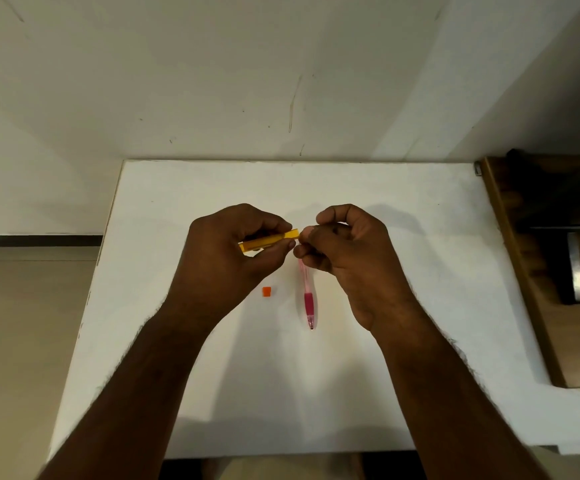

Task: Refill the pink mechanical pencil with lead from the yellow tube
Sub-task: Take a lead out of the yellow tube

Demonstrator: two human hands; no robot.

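Note:
My left hand [233, 251] grips the yellow lead tube [269, 241] and holds it level above the table, its open end pointing right. My right hand [344, 247] has its fingertips pinched together right at that open end; any lead between them is too thin to see. The pink mechanical pencil [308, 299] lies on the white table [420, 237] below my right hand, tip toward me, and its upper end is hidden under my fingers. A small orange cap [266, 291] lies on the table left of the pencil.
The table stands against a white wall [247, 81]. A brown wooden piece of furniture [541, 271] runs along the table's right edge. Beige floor [22, 323] shows past the left edge.

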